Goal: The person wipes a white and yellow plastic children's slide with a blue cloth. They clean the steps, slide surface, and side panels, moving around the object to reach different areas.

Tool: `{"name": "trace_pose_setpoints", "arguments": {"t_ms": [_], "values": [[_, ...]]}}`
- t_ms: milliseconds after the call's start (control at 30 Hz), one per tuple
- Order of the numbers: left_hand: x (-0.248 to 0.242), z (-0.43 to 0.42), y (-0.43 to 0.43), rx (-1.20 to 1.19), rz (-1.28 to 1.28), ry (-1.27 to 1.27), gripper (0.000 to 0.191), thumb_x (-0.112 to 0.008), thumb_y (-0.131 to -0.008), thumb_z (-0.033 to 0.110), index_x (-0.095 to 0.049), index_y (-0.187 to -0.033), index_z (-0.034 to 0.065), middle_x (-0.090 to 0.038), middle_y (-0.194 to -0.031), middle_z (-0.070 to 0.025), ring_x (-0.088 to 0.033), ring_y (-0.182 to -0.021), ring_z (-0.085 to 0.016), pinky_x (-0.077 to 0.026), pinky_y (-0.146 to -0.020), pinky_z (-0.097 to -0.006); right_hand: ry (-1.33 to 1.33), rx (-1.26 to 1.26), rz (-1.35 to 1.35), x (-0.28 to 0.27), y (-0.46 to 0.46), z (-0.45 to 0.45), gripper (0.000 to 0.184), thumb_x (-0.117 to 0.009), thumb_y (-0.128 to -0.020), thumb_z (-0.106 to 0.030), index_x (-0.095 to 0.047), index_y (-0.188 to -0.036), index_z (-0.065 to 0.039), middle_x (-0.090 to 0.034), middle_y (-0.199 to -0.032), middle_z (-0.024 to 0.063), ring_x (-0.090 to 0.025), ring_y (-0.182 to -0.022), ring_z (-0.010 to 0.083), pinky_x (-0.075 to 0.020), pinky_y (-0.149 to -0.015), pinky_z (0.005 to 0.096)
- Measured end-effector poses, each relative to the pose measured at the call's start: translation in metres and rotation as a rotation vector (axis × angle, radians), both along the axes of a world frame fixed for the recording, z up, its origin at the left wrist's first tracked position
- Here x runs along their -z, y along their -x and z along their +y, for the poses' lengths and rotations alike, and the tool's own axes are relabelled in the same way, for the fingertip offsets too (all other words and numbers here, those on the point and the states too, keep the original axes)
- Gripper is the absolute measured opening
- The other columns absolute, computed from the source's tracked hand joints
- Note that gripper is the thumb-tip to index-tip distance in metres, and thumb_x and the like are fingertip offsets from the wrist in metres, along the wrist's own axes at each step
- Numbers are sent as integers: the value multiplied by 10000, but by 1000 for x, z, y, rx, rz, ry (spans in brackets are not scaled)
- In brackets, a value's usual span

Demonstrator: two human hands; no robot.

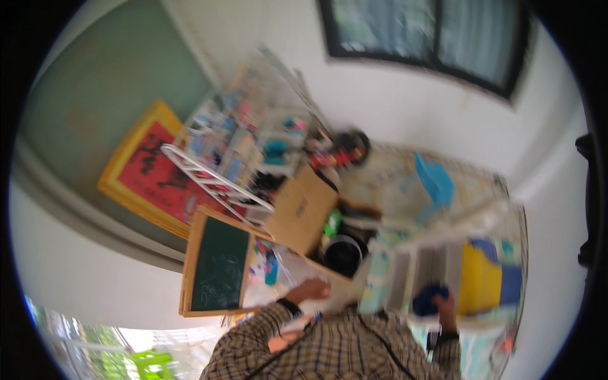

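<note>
My right hand grips a dark blue, soft-looking bundle, perhaps cloth, over a grey, yellow and blue surface at the lower right. My left hand is in front of my body at lower centre, with its fingers curled; blur hides whether anything is in it. Just beyond the left hand stands an open cardboard box with a dark round container and a green item inside. A green chalkboard in a wooden frame is to the left of that hand.
A white metal rack crowded with items stands beyond the chalkboard. A red framed panel leans at the left wall. A blue plastic chair is at the right, beneath a dark-framed window. A bright green stool shows at lower left.
</note>
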State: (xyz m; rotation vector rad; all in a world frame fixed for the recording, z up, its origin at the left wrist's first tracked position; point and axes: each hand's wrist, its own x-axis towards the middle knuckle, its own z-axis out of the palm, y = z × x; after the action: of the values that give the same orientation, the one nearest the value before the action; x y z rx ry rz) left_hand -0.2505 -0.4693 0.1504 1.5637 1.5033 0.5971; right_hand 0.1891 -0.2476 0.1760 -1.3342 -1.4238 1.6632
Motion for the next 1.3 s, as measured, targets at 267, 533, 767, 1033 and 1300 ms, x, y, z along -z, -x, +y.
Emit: {"name": "trace_pose_setpoints", "arguments": {"t_ms": [267, 533, 767, 1033, 1300], "values": [[-17, 25, -31, 146, 306, 105, 200, -650, -833, 286, -623, -893, 97, -651, -815, -116, -629, -827, -323, -488, -706, -421, -166, 434, -371, 3, -56, -33, 524, -728, -654, -210, -579, -1089, 42, -656, -954, 161, -639, -888, 271, -500, -823, 363], [-19, 44, -38, 212, 353, 160, 195, -667, -837, 276, -630, -885, 91, -659, -788, -124, -636, -788, -338, -487, -674, -435, -408, 610, -543, -84, -59, -54, 572, -699, -687, -174, -480, -1186, 0, -638, -954, 220, -644, -912, 330, -509, -834, 398], [-5, 60, -40, 235, 282, 108, 176, -653, -843, 276, -633, -873, 104, -659, -778, -116, -637, -781, -333, -488, -666, -445, -826, 746, -933, -176, -80, -47, 570, -696, -708, -100, -494, -1237, -39, -603, -1069, 179, -606, -965, 364, -505, -827, 417], [1, 73, -39, 288, 325, 110, 186, -610, -858, 293, -613, -876, 109, -654, -858, -125, -621, -839, -358, -487, -697, -462, -681, 489, -1205, -117, -65, -63, 622, -713, -680, -154, -473, -1245, -59, -581, -1134, 170, -555, -1005, 396, -495, -811, 488], [2, 56, -22, 233, 371, 107, 206, -585, -879, 316, -612, -897, 113, -656, -869, -109, -621, -846, -354, -485, -705, -472, -301, 88, -1266, -34, -39, -78, 634, -745, -672, -137, -444, -1226, -71, -539, -1203, 186, -507, -1111, 429, -488, -856, 521]]}}
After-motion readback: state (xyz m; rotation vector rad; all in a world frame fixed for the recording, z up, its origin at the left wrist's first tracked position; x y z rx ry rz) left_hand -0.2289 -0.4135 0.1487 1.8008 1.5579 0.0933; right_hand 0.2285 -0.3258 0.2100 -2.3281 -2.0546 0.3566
